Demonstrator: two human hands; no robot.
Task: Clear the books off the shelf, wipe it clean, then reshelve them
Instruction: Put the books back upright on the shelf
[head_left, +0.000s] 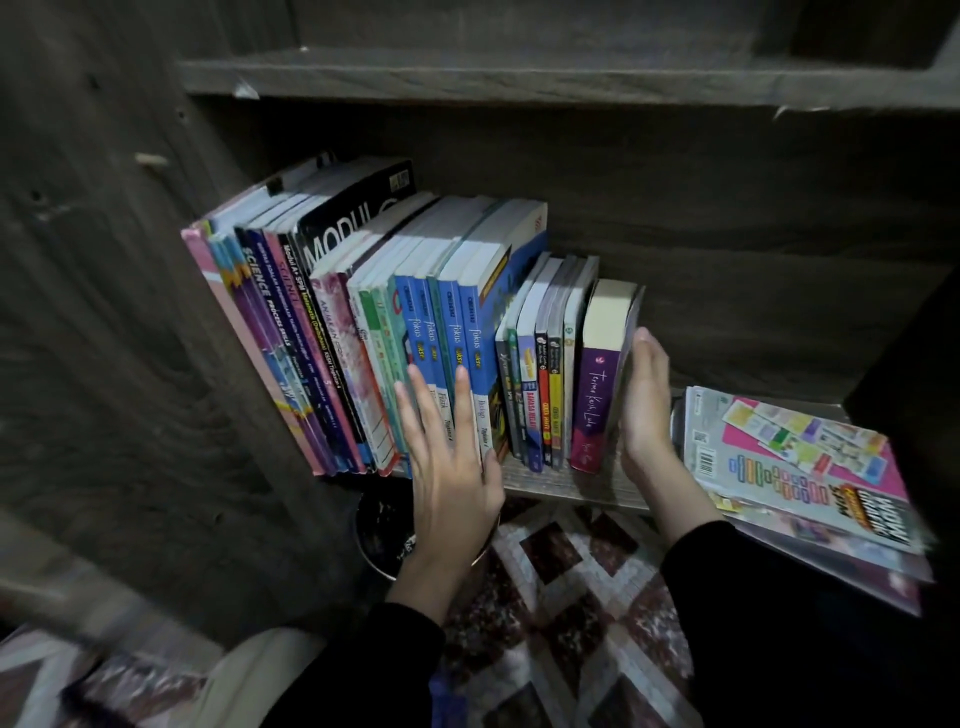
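On shelf (563, 484), hands (451, 470) (645, 410) touch upright books (452, 306) (fingers (464, 402) straight).

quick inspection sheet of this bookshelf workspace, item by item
surface: wooden shelf, bare strip showing at its front edge
job's things: row of books standing spine out; purple book at its right end; flat stack of workbooks further right, overhanging the edge
clutter: dark round container below the shelf
hands: left hand flat on blue spines; right hand flat against the purple book's side
cables: nothing seen
surroundings: patterned floor; upper shelf board
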